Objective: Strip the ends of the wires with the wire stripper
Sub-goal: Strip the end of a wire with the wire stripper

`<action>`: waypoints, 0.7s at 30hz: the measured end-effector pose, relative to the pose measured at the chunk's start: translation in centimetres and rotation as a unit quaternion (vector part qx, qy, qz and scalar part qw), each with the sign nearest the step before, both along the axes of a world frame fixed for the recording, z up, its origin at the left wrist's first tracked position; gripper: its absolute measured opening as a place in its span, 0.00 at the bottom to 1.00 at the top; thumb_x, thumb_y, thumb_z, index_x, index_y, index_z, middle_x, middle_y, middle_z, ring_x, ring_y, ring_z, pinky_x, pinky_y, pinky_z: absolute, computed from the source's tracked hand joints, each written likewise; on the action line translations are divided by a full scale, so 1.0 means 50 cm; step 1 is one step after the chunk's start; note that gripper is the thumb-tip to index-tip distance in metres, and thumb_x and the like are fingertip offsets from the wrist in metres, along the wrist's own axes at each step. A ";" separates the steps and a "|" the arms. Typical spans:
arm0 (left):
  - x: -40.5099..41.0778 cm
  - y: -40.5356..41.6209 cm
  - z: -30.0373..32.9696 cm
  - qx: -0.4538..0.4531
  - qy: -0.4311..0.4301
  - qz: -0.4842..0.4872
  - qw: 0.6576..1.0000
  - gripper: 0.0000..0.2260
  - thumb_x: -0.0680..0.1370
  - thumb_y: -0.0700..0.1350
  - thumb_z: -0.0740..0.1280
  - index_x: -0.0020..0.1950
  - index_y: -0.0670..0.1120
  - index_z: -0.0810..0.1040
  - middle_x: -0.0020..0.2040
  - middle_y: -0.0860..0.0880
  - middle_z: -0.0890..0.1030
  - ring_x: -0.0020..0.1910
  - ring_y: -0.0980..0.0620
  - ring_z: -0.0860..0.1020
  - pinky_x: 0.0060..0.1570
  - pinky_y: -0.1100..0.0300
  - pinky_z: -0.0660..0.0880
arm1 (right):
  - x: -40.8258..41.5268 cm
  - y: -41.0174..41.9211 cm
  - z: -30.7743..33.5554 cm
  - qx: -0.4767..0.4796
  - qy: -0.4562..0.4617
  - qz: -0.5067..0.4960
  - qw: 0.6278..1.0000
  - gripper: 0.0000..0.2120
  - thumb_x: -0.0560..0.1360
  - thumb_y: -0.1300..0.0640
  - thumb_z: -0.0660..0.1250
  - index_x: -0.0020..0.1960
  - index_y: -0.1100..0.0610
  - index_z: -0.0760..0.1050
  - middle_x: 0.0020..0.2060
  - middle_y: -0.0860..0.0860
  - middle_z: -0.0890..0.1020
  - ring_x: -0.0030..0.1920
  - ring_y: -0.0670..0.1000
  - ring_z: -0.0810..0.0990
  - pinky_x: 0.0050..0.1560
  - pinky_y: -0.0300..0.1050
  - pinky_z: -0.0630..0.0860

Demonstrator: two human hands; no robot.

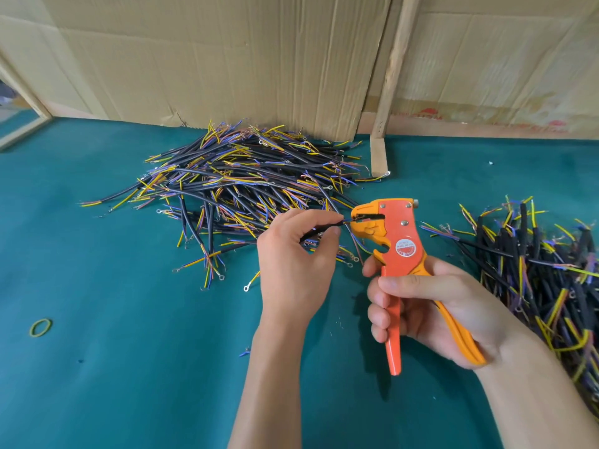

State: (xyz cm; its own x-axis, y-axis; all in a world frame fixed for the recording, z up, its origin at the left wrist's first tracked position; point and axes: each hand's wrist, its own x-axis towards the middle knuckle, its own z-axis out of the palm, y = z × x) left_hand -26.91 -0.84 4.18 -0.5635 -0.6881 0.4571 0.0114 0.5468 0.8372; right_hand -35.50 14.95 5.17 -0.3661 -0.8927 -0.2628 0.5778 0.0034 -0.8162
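At frame centre, the left hand (293,254) pinches a black sheathed cable (321,227), feeding its coloured ends into the orange plastic wire stripper (389,241). The right hand (431,306) grips the handles, seemingly ready to squeeze.

We see an orange wire stripper (397,241) held upright above the green table, a black cable's (319,229) blue core in its jaws; cut cable heaps lie toward the back edge (246,183) and right edge (544,273).

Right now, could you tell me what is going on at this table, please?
A person is stripping wire ends. The left hand pinches a black cable and feeds its end into the head of an orange wire stripper, whose handles the right hand grips. A big pile of cables lies behind on the green table, and a second pile sits at the right.
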 end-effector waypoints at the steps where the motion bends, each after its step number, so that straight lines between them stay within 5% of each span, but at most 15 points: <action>1: 0.000 0.000 0.000 -0.003 0.001 0.001 1.000 0.09 0.73 0.36 0.73 0.47 0.50 0.87 0.39 0.59 0.81 0.43 0.55 0.81 0.47 0.61 0.75 | 0.000 -0.001 0.000 0.000 0.001 -0.002 1.000 0.14 0.67 0.62 0.76 0.52 0.62 0.82 0.35 0.60 0.75 0.33 0.59 0.77 0.35 0.55 0.78; 7: -0.001 -0.002 -0.002 -0.001 0.005 -0.002 1.000 0.09 0.73 0.36 0.73 0.47 0.49 0.87 0.40 0.57 0.83 0.44 0.53 0.81 0.48 0.55 0.77 | 0.002 -0.003 -0.002 0.001 0.003 -0.003 1.000 0.13 0.67 0.62 0.76 0.51 0.62 0.82 0.34 0.59 0.75 0.31 0.59 0.76 0.34 0.53 0.77; 21: -0.001 0.000 -0.002 -0.004 0.003 -0.007 1.000 0.09 0.73 0.34 0.73 0.46 0.48 0.87 0.39 0.57 0.82 0.43 0.53 0.81 0.46 0.61 0.74 | 0.001 -0.004 -0.004 0.007 0.007 0.004 1.000 0.12 0.67 0.60 0.76 0.50 0.61 0.82 0.33 0.58 0.74 0.29 0.57 0.74 0.31 0.51 0.76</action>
State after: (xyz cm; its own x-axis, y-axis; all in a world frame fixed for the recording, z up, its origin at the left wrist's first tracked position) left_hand -26.94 -0.85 4.09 -0.5705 -0.6760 0.4665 0.0250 0.5534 0.8325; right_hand -35.44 14.76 4.96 -0.3636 -0.8917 -0.2697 0.5657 0.0187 -0.8244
